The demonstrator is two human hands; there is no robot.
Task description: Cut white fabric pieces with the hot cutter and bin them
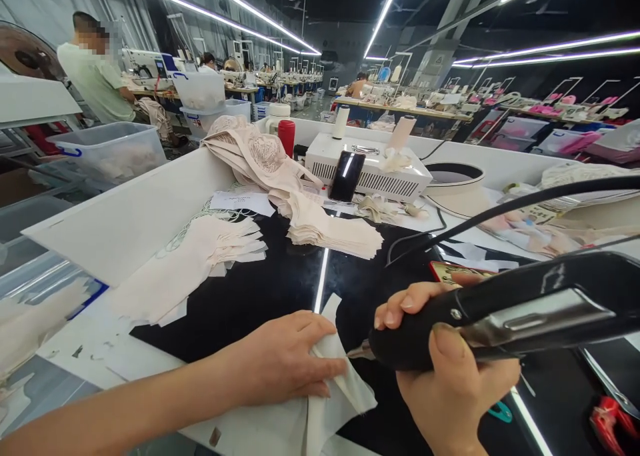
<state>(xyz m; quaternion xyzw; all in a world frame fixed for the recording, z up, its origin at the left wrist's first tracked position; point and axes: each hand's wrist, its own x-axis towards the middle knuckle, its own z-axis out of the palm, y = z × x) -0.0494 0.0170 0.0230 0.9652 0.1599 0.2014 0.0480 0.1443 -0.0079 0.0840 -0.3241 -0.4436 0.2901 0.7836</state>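
My left hand (287,359) grips a small cream fabric piece (336,403) over the glossy black tabletop (260,296), its index finger and thumb pinching the folded strip. Wrapped in my right hand (450,376) is a black corded hot knife (500,309) with a long metal lever on its side. Its narrow metal tip (361,351) points left, right beside the cloth and my left fingertips. Whether the tip touches the fabric I cannot tell. Stacked cream fabric pieces (333,233) lie beyond my hands, and another fanned pile (185,269) is on the left.
A phone (347,176) leans against a white vented box (370,166) bearing thread cones. The knife's black cable (500,209) arcs across the right side. Red-handled scissors (613,416) lie at lower right. A white board (125,223) edges the left. A co-worker (95,69) sits beyond.
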